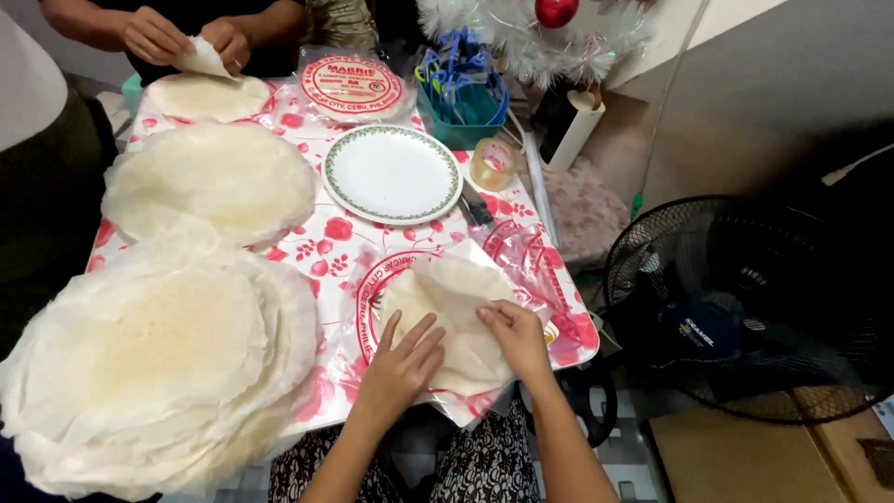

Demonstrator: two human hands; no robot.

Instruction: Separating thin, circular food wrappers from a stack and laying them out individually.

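My left hand (406, 359) lies flat with spread fingers on a thin pale round wrapper (449, 298) that rests on its clear plastic packet with a red ring print (372, 296). My right hand (515, 335) pinches the wrapper's right side, and the sheet's top part is lifted and folded. Both hands are at the table's near edge. To my left lies a large pile of separated wrappers (154, 359).
A second wrapper pile (209, 177) lies further back, beside an empty white plate with green rim (392, 174). Another person's hands (186, 42) peel a wrapper at the far end. A sealed wrapper packet (355, 87), tape roll (493, 164), blue basket (463, 98) and a black floor fan (745, 307) on the right.
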